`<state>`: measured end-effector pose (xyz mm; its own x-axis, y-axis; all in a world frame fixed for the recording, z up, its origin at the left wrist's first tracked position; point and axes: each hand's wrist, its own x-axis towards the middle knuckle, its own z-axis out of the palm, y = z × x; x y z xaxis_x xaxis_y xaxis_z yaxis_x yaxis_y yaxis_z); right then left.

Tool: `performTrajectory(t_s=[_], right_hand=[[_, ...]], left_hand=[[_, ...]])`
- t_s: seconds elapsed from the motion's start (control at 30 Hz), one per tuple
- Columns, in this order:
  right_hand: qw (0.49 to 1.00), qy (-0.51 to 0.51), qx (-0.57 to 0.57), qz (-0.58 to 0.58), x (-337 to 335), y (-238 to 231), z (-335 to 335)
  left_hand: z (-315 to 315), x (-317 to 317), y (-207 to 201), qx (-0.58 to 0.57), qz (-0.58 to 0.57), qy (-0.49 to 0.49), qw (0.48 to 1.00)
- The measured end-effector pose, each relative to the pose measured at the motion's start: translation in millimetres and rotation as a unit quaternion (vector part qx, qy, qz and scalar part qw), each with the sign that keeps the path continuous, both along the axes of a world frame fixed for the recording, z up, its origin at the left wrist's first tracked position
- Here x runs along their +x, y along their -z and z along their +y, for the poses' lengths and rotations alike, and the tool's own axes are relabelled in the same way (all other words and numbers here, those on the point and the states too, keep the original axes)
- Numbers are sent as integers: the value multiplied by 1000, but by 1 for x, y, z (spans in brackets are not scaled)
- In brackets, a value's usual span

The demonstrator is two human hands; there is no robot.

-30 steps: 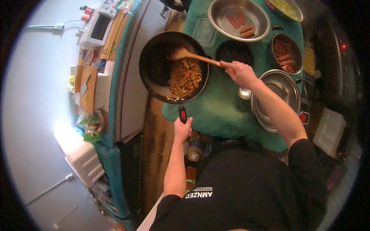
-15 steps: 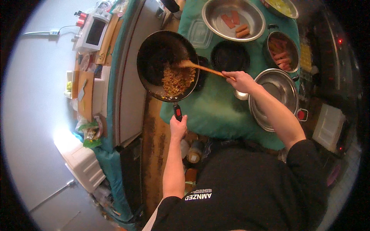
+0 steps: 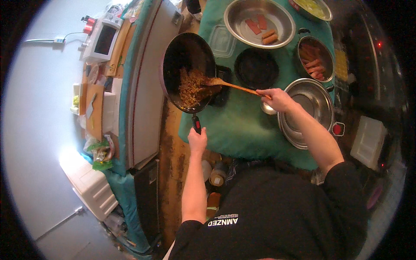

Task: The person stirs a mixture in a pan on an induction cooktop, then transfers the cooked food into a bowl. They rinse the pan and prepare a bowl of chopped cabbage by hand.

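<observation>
Two hands: both are wrapped tight; your left hand (image 3: 198, 141) grips the pan handle (image 3: 196, 124), your right hand (image 3: 276, 99) pinches the wooden spatula (image 3: 240, 88) near its end.
Pan: straight out from your left fist, and now the black pan (image 3: 178, 48) leans harder, left rim up, its mouth looking narrower.
Rice: beyond your left grip, the cooked grain mix (image 3: 189, 89) has come off the right wall toward the middle!
Spatula head: left of your right grip, swung from the far edge to the rice's right side, apparently better placed for pushing.
Tabletop: steel basin (image 3: 320, 104) beside your right forearm; dark round plate (image 3: 256, 68) beyond your right knuckles.
</observation>
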<state>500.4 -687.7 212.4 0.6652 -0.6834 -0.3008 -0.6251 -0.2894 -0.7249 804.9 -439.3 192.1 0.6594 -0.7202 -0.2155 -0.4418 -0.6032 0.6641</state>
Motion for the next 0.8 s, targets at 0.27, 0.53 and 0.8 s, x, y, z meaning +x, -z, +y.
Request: performTrajectory(t_s=[0.27,0.53,0.8], right_hand=[[998,-16,-9,59,-5,-12,-7],[997,15,-63,-45,21,-11,-29],[998,-24,-17,54,-3,-18,-22]], left_hand=[[-4,9,6,0,-73,29,997],[-8,9,0,-6,-47,25,999],[-9,6,4,-11,-41,13,999]])
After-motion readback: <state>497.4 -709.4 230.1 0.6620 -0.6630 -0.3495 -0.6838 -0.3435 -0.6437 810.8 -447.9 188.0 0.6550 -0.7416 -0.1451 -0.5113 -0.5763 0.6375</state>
